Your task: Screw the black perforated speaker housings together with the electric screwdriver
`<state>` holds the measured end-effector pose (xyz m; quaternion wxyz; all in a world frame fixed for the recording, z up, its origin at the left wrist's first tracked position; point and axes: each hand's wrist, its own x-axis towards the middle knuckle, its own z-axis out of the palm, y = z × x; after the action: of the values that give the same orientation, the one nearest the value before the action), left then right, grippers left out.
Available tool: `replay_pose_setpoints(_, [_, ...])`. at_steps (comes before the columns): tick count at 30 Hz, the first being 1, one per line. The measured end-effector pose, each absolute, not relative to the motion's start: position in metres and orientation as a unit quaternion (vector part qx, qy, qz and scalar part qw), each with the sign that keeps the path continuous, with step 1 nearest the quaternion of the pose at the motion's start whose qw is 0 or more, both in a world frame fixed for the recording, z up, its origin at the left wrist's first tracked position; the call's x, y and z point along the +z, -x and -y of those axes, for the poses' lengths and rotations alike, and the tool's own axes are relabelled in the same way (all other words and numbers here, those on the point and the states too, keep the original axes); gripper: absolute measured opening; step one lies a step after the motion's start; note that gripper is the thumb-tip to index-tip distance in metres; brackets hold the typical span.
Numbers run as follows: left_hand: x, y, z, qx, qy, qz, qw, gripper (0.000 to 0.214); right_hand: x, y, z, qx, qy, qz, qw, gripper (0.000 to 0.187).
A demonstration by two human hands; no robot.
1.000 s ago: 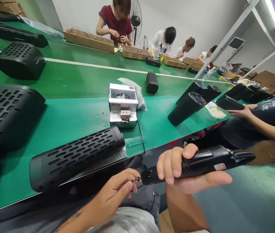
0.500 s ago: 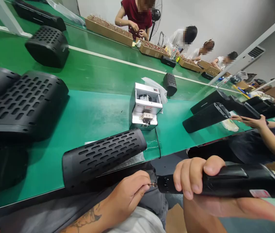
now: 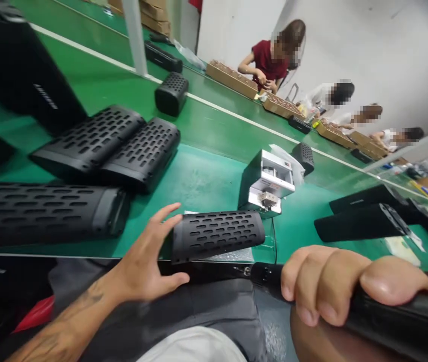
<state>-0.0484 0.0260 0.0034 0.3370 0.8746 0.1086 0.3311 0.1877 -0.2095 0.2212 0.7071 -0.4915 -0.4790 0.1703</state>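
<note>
My right hand (image 3: 323, 284) is closed around a black electric screwdriver (image 3: 270, 275), whose tip points left past the table's front edge. At the tip is a small shiny bit, possibly with a screw on it; I cannot tell. With fingers and thumb spread apart, my left hand (image 3: 142, 259) reaches over the left end of a black slotted speaker housing (image 3: 219, 231). Whether the fingertips touch it is unclear. The housing lies slots up along the table edge, partly on bubble wrap (image 3: 232, 255). Behind it stands a silver screw feeder (image 3: 251, 183).
More slotted black housings (image 3: 142, 151) crowd the left of the green table (image 3: 206, 176), one long one (image 3: 48, 211) near its edge. Tall black housings (image 3: 360, 223) lie at right. Across a white-lined bench, several people work at cardboard trays (image 3: 232, 78). A cable (image 3: 275, 236) hangs over the edge.
My left hand has left the screwdriver's tip, opened and moved left to the housing's end. The screwdriver stays in my right hand. The view has swung left, showing more housings.
</note>
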Motion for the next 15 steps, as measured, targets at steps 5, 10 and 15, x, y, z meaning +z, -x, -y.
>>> replay_pose_setpoints(5, [0.002,0.008,-0.033,0.354,-0.861,-0.058,0.362,0.106,0.224,-0.157,0.152,0.235,0.447,0.507,0.698,0.035])
replay_pose_setpoints(10, [0.001,0.008,-0.025,0.367,-0.857,-0.047,0.359,0.103,0.217,-0.146,0.125,0.277,0.432,0.518,0.684,0.034])
replay_pose_setpoints(15, [0.007,0.008,-0.026,0.371,-0.854,-0.054,0.362,0.102,0.204,-0.158,0.114,0.361,0.375,0.563,0.642,0.037])
